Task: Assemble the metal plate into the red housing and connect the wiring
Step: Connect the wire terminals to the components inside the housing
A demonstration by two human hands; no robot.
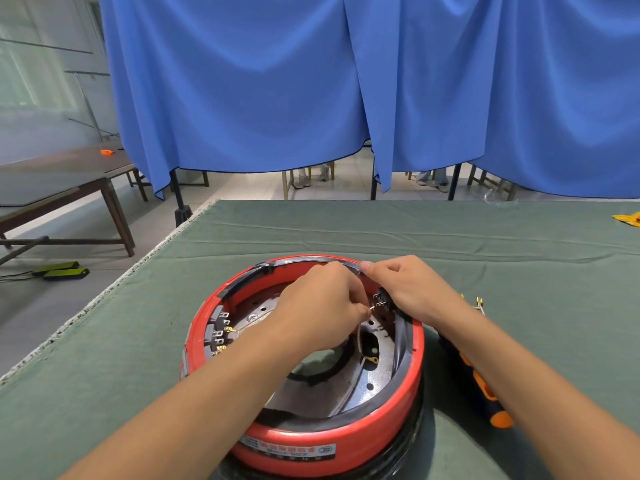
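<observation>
Metal plate (360, 386) seated inside red housing (332, 433)

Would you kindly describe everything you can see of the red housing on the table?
The red housing is a round, open-topped ring with a glossy, plastic-looking wall and a black band under it, standing flat on the green cloth. A printed label sits on its near wall. A perforated metal plate lies inside. Grey terminal blocks with brass tabs line the left inner wall. The right hand rests on the far rim; the left hand pinches a wire terminal inside.
</observation>
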